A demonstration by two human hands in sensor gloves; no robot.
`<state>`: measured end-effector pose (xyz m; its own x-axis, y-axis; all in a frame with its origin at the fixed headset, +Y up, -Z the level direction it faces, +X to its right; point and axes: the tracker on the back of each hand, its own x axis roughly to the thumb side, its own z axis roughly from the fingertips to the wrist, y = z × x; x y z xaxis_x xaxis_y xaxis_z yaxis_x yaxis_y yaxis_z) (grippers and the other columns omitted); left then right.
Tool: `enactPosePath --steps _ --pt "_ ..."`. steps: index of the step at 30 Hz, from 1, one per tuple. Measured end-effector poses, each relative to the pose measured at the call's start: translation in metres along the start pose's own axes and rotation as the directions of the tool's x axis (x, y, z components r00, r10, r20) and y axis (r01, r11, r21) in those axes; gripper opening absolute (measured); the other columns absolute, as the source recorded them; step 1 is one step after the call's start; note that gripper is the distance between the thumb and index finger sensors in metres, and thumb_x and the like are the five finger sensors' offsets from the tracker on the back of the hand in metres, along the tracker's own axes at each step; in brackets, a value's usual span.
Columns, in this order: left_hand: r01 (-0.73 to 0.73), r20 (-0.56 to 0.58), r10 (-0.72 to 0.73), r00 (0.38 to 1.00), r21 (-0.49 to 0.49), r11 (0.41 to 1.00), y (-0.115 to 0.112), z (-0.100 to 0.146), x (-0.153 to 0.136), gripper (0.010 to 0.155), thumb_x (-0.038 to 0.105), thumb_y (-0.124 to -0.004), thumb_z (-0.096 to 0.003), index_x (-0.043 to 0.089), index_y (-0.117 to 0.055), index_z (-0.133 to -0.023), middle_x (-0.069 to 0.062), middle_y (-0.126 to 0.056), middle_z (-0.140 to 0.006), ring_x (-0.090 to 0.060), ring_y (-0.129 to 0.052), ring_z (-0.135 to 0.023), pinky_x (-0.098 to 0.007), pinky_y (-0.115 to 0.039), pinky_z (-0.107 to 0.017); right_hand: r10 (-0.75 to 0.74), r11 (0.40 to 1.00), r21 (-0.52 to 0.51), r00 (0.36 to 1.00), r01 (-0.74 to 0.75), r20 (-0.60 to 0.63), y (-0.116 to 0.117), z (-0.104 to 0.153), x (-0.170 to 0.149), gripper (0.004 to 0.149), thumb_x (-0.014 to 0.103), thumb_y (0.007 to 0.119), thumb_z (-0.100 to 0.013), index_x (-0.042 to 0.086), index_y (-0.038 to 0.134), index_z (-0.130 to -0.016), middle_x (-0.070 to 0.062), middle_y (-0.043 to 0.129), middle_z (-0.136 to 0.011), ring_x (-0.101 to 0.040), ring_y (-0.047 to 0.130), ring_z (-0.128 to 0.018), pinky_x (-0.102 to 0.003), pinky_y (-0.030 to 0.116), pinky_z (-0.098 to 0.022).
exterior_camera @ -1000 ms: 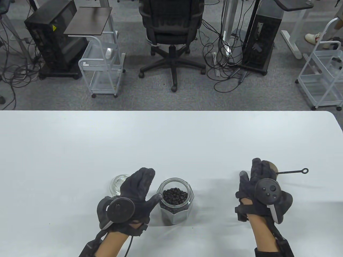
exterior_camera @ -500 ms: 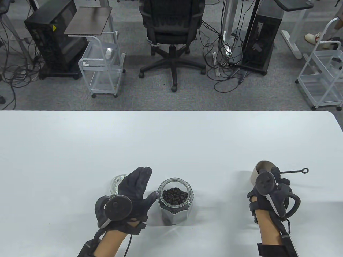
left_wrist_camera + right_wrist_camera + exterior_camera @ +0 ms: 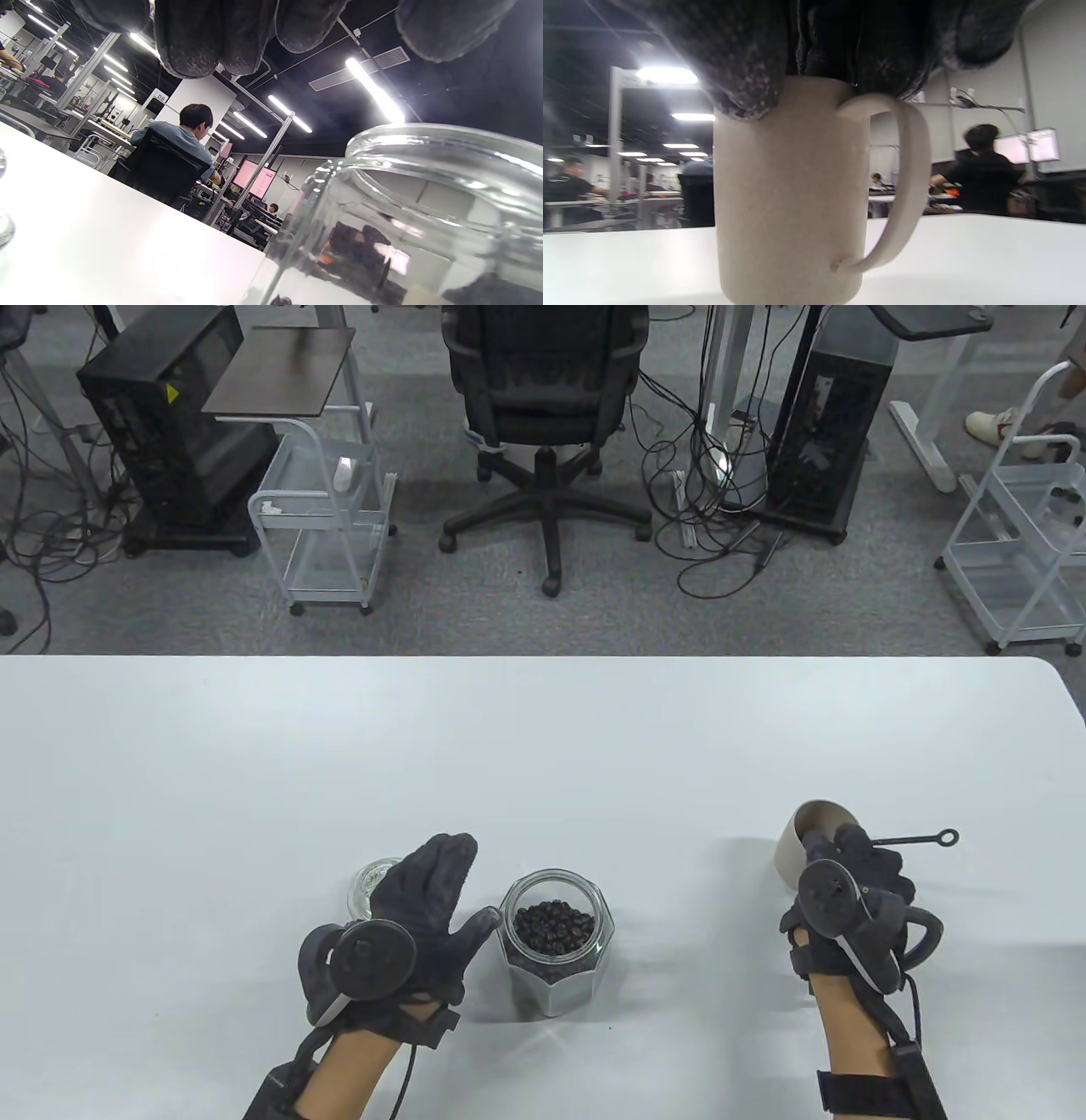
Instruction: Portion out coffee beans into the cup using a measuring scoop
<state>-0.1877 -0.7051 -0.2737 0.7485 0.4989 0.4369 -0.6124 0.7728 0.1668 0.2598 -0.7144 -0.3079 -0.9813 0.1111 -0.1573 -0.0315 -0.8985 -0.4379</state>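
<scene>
Overhead, white table point(image 3: 543, 746), grey carpet point(image 3: 594, 594), black office chair point(image 3: 543, 407)

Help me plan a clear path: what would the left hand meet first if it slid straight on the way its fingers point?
Probably nothing: the left hand points past the clear glass lid, over bare white table; height is unclear.

clear glossy glass jar point(image 3: 556, 950), matt speckled beige cup point(image 3: 789, 190) (ceramic-looking), smooth white table point(image 3: 543, 746), rough cloth gloves.

Scoop point(image 3: 920, 839) bowl hidden behind right hand point(image 3: 848, 891); lid point(image 3: 371, 882) half-covered.
</scene>
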Motion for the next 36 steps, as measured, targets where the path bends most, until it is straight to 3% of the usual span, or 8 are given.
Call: enactPosePath --steps 8,16,24,28,36 --pt "0.018 -0.039 -0.018 0.999 0.004 1.0 0.006 -0.003 -0.013 0.079 0.067 -0.062 -0.0471 0.022 -0.051 -0.111 -0.015 -0.06 -0.113 -0.049 -0.068 -0.101 -0.07 -0.05 -0.069 -0.068 0.994 -0.063 0.964 0.087 0.257 -0.019 0.0 0.072 0.038 0.024 0.088 -0.043 0.023 0.091 -0.08 -0.017 0.076 -0.096 -0.049 0.079 -0.074 -0.061 0.067 -0.051" --pt "0.0 -0.071 0.0 0.997 0.002 1.0 0.008 -0.002 -0.022 0.079 0.067 -0.062 -0.0472 0.022 -0.052 -0.111 -0.015 -0.059 -0.113 -0.049 -0.067 -0.1 -0.07 -0.049 -0.069 -0.227 0.973 0.076 0.838 0.218 0.496 -0.007 -0.011 0.136 0.038 0.025 0.088 -0.043 0.024 0.091 -0.081 -0.014 0.074 -0.098 -0.048 0.078 -0.078 -0.063 0.065 -0.054" --pt "-0.003 -0.075 0.003 0.997 0.001 1.0 0.008 -0.003 -0.023 0.079 0.067 -0.062 -0.0474 0.022 -0.051 -0.111 -0.015 -0.059 -0.114 -0.049 -0.067 -0.101 -0.07 -0.049 -0.069 -0.337 0.941 0.214 0.708 0.261 0.62 0.014 -0.006 0.16 0.038 0.022 0.088 -0.042 0.024 0.091 -0.08 -0.013 0.074 -0.099 -0.05 0.074 -0.08 -0.065 0.061 -0.056" --pt "-0.004 -0.076 0.004 0.997 -0.006 1.0 0.006 -0.003 -0.023 0.079 0.067 -0.062 -0.0474 0.022 -0.051 -0.111 -0.015 -0.059 -0.114 -0.049 -0.067 -0.101 -0.07 -0.049 -0.069 -0.401 0.916 0.259 0.675 0.306 0.619 0.023 -0.003 0.164 0.038 0.021 0.088 -0.042 0.024 0.092 -0.08 -0.013 0.074 -0.099 -0.05 0.074 -0.081 -0.066 0.06 -0.056" --pt "-0.001 -0.077 0.0 0.997 -0.011 1.0 0.005 -0.003 -0.023 0.078 0.067 -0.062 -0.0475 0.022 -0.051 -0.111 -0.015 -0.059 -0.114 -0.049 -0.067 -0.101 -0.07 -0.049 -0.069 -0.39 0.921 0.27 0.648 0.281 0.654 0.026 0.006 0.171 0.038 0.021 0.088 -0.042 0.024 0.092 -0.08 -0.013 0.074 -0.099 -0.051 0.074 -0.08 -0.066 0.06 -0.056"
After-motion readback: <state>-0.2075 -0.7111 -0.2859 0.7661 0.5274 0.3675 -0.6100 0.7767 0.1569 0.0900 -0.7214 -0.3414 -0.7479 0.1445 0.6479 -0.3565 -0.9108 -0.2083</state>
